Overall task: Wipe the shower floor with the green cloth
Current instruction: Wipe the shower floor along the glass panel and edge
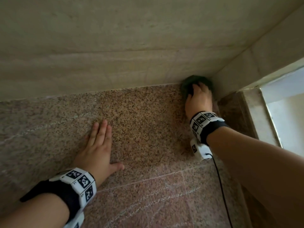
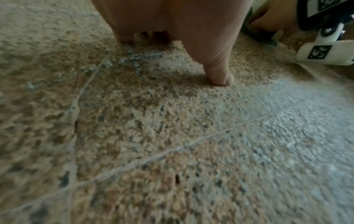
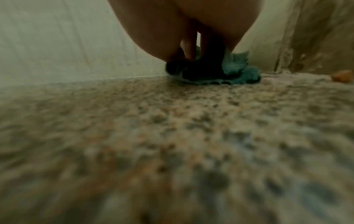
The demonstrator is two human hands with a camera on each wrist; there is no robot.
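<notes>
The green cloth (image 1: 195, 83) is bunched into a dark, fuzzy lump in the far right corner of the shower floor (image 1: 144, 116), pressed where the floor meets the beige wall (image 1: 115, 46) and the side wall; in the right wrist view its folds (image 3: 237, 66) look teal and nubbly, paler on the raised flap and almost black in the shadow under the palm; its lower edge lies on the speckled stone. The right hand (image 1: 199, 99) sits on top of the cloth, fingers bent down into it and gripping the lump; blur hides how far each finger wraps. The left hand (image 1: 98, 145) lies flat on the floor well to the left of the cloth, fingers straight and close together, thumb (image 2: 220, 75) spread aside and touching the stone; both wrists wear marker bands (image 1: 204, 120).
</notes>
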